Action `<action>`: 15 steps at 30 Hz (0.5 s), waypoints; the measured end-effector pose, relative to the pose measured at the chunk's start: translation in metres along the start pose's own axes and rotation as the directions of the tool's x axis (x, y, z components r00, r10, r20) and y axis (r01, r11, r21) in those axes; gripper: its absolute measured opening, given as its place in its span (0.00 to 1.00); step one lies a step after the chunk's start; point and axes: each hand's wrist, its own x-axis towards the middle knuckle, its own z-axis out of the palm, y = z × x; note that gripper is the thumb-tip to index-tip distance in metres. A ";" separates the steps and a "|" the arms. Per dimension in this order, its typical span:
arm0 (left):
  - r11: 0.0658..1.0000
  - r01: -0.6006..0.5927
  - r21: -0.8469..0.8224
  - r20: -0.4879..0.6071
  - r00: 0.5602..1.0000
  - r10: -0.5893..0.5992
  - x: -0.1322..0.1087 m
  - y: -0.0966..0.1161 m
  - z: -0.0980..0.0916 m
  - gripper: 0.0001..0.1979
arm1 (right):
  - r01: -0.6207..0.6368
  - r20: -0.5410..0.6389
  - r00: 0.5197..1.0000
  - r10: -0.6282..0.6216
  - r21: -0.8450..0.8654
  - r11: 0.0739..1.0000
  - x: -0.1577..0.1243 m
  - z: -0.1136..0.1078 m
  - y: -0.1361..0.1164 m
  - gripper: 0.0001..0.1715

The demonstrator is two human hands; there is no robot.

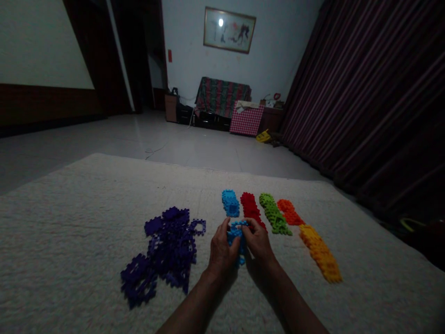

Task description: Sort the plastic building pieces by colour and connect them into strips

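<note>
Blue notched plastic pieces (235,236) are held between my two hands above the pale carpet. My left hand (222,246) grips their left side, thumb on top. My right hand (257,241) has its fingers closed on the right side. Just beyond my hands lies a row of light blue pieces (230,202), with a red row (251,207) beside it, partly hidden by my right hand. Further right are a green row (274,213), an orange-red row (289,212) and a yellow-orange row (320,253). To the left, dark purple pieces (170,250) form a loose heap.
The carpet (86,204) ends at a tiled floor (139,134). Dark curtains (340,83) hang along the right. Against the far wall stand covered furniture (222,97) and a checked cloth (246,120), near a yellow object (263,136). A thin cable (156,149) lies on the tiles.
</note>
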 end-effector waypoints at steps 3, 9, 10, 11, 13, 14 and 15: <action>1.000 0.022 0.004 0.007 1.000 -0.022 0.001 0.003 0.000 0.29 | 0.145 0.071 0.988 -0.136 -0.146 0.978 0.014 -0.004 -0.001 0.15; 0.998 0.058 0.038 -0.007 0.998 -0.057 0.004 0.003 0.001 0.25 | 0.327 0.193 0.944 -0.268 -0.432 0.841 0.044 -0.001 -0.001 0.14; 0.997 0.058 0.041 -0.007 0.998 -0.058 0.004 0.002 0.001 0.24 | 0.357 0.219 0.933 -0.286 -0.464 0.811 0.048 -0.001 0.000 0.13; 0.997 0.055 0.044 -0.005 0.998 -0.055 0.004 0.002 0.001 0.24 | 0.388 0.246 0.921 -0.303 -0.489 0.781 0.051 -0.002 0.001 0.12; 0.998 0.044 0.053 -0.001 0.999 -0.044 0.004 0.002 0.002 0.22 | 0.434 0.302 0.899 -0.317 -0.512 0.742 0.057 -0.007 0.003 0.11; 0.998 0.039 0.055 -0.002 0.999 -0.039 0.004 0.001 0.002 0.22 | 0.444 0.330 0.892 -0.309 -0.511 0.736 0.059 -0.012 0.003 0.12; 0.998 0.033 0.055 -0.003 0.999 -0.033 0.004 0.001 0.002 0.22 | 0.449 0.357 0.886 -0.296 -0.505 0.737 0.062 -0.016 0.002 0.13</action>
